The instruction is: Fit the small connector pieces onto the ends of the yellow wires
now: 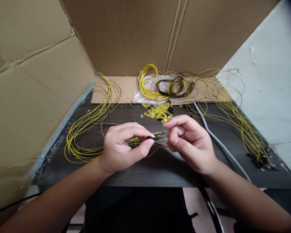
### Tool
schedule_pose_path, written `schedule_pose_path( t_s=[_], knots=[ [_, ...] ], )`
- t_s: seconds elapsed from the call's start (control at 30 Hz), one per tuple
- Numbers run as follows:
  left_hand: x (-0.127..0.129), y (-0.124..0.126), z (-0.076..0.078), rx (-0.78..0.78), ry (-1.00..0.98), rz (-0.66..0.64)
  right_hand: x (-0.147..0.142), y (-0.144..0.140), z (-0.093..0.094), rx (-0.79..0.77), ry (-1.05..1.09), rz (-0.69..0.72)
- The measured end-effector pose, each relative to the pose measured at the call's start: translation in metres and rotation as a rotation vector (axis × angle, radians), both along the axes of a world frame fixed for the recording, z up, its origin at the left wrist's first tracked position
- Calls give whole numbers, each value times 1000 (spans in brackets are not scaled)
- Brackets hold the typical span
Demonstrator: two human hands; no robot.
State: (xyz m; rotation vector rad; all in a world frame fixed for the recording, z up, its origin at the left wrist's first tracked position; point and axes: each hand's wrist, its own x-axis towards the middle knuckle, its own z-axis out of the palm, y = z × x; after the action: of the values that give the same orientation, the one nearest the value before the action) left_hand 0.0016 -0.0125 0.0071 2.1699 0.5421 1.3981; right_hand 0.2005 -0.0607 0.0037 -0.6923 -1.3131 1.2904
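- Centre frame, just below the middle: both hands meet over the dark tabletop (pixel 160 171).
- Left hand (pixel 122 145): thumb and forefinger pinched on the left end of a small black sleeve (pixel 153 138), with a few yellow wires (pixel 135 140) running out under the fingers toward the left.
- Right hand (pixel 190 142): fingers curled, tips pinched on thin wire ends at the sleeve's right end; forefinger arched above, thumb below.
- Black sleeve lies roughly level between the two hands, held off the tabletop.
- Left of frame: large loose coil of yellow wire (pixel 87 136) lying flat on the tabletop, near the left hand.
- Just above the hands: pile of small yellow connector housings (pixel 158 111), a few black ones at its right edge.
- Upper centre: bundle of yellow wire (pixel 146 84) and a coil of black wire (pixel 176 85) resting on a clear plastic bag (pixel 142 97).
- Right of frame: spread of yellow wires (pixel 232 110) running down to a cluster of black connectors (pixel 260 160) at lower right.
- Grey cable (pixel 218 142) runs diagonally from upper centre to the lower right, passing beside the right hand.
- Cardboard walls (pixel 34 81) enclose the left and back; pale wall at the right.
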Motion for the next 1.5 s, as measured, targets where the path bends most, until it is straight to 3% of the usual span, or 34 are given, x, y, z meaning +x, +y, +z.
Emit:
schedule_pose_path(
  t_s=[0.2,0.37,0.67,1.0,1.5],
  knots=[
    [-3,4,-3,-32,-29,65,2,-1,-1,-4,47,-29],
    [-5,11,-5,44,84,167,2,-1,-1,5,45,-35],
    [-5,7,-3,94,55,66,3,-2,0,27,-11,-49],
    [-6,4,0,111,9,61,2,0,4,53,-275,-157],
    [-2,2,3,104,67,-25,1,2,5,115,-364,-218]
  ],
)
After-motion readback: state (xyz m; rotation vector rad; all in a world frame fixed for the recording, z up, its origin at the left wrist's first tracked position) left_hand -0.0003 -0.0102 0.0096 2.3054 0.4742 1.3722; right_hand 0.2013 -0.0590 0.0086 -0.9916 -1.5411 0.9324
